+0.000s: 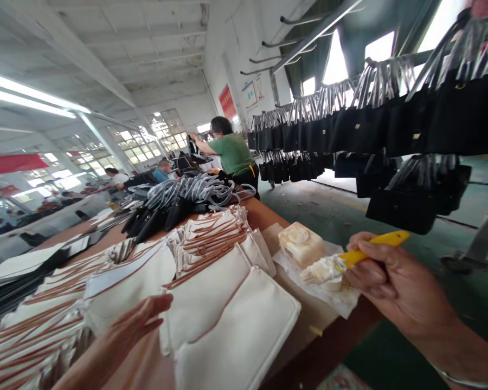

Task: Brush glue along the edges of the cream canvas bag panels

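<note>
The long wooden worktop (pixel 268 214) runs away from the viewer, its right edge falling off to a bare green floor (pixel 337 211) that lies open between the worktop and the racks of hanging black bags (pixel 350 127). Almost the whole worktop is covered: cream canvas bags (pixel 211 292) with brown trim lie overlapped in rows along it, and beyond them sits a heap of black bags with wrapped grey handles (pixel 183 197). Only a narrow strip of bare wood shows along the right edge, beside the cream bags.

On that strip, at the right edge, a sheet of white paper (pixel 337 300) carries a pale waxy block (pixel 301 244) and a clump of whitish paste (pixel 321 271). The right hand (pixel 390 281) hangs over the worktop's edge, its fingers (pixel 366 273) closed around a yellow-handled tool (pixel 374 246) whose tip is buried in the paste, just beside the block. The left hand (pixel 134 325) lies at the near end of the worktop, fingers loosely spread and resting flat on the nearest cream bag, gripping nothing.

At the far end of the worktop a person in a green top (pixel 231 151) stands reaching over the black heap; other workers (pixel 162 170) sit beyond, small and indistinct.
</note>
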Demonstrator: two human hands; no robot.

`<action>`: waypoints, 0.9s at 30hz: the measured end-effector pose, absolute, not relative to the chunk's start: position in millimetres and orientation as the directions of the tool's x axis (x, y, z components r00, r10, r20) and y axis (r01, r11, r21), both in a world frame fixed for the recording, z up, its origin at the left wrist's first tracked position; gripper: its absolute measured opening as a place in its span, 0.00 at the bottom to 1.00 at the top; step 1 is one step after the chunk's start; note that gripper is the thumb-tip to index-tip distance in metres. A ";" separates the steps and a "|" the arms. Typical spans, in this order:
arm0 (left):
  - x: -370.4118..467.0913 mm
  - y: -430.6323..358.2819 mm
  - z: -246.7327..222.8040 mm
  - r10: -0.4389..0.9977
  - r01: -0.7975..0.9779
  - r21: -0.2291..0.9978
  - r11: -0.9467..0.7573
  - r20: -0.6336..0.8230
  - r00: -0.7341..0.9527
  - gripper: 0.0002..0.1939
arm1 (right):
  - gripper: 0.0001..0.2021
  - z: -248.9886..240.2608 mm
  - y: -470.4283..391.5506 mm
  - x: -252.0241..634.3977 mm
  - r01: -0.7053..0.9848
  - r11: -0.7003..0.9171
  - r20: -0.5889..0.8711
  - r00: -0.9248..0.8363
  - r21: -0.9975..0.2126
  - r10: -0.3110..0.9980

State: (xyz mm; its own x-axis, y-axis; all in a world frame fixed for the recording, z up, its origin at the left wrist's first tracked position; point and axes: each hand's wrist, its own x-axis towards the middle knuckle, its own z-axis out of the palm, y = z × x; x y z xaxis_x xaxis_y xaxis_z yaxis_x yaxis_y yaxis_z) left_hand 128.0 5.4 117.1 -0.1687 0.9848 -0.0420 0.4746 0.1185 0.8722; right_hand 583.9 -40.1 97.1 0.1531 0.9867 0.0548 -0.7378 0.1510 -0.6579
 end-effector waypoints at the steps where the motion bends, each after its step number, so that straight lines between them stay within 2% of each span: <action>1: 125.8 4.3 105.6 0.985 0.559 0.812 0.167 -0.109 -0.136 0.28 | 0.06 89.9 -35.6 579.8 -0.746 0.126 0.045 0.129 -0.654 0.991; 2: 129.0 4.9 94.3 0.984 0.657 0.735 0.169 -0.157 -0.078 0.27 | 0.06 83.5 -30.7 575.2 -0.751 0.107 0.036 0.110 -0.651 0.993; 4: 150.9 11.2 72.1 0.979 0.808 0.587 0.042 -0.186 0.084 0.25 | 0.07 73.1 -20.8 565.5 -0.753 0.091 0.022 0.101 -0.652 0.995; 6: 187.6 22.7 50.6 0.974 0.848 0.525 -0.073 -0.144 0.173 0.23 | 0.08 65.3 -12.0 555.7 -0.737 0.083 -0.002 0.114 -0.671 0.993; 8: 227.8 35.8 31.6 0.980 0.871 0.484 -0.086 -0.114 0.160 0.23 | 0.09 59.1 -5.6 546.7 -0.706 0.076 -0.027 0.133 -0.704 0.991; 12: 283.7 57.4 5.4 0.994 0.911 0.412 0.000 -0.097 0.043 0.26 | 0.13 48.3 1.6 534.2 -0.630 0.089 -0.033 0.178 -0.771 0.983; 15: 297.8 65.4 -3.3 0.992 0.889 0.457 0.029 -0.125 0.031 0.27 | 0.16 39.8 7.6 531.2 -0.579 0.110 -0.022 0.215 -0.808 0.976; 22: 295.8 49.7 5.5 0.962 0.673 0.739 0.007 -0.188 0.197 0.25 | 0.14 29.5 24.2 528.7 -0.495 0.154 0.046 0.223 -0.855 0.974; 25: 298.3 35.9 15.0 0.960 0.607 0.795 0.014 -0.180 0.213 0.23 | 0.13 30.8 24.2 522.5 -0.388 0.163 0.102 0.175 -0.907 0.979; 27: 301.3 27.9 21.7 0.963 0.585 0.811 0.019 -0.173 0.208 0.21 | 0.13 31.3 23.5 520.4 -0.253 0.179 0.146 0.141 -0.951 0.979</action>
State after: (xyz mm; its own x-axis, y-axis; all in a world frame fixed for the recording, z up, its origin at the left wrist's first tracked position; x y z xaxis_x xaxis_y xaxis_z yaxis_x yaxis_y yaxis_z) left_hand 301.3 27.9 21.7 0.2085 0.9626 -0.1733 0.5848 0.0194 0.8109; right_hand 520.4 23.5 31.3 0.1412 0.9791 0.1465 -0.2532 0.1787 -0.9508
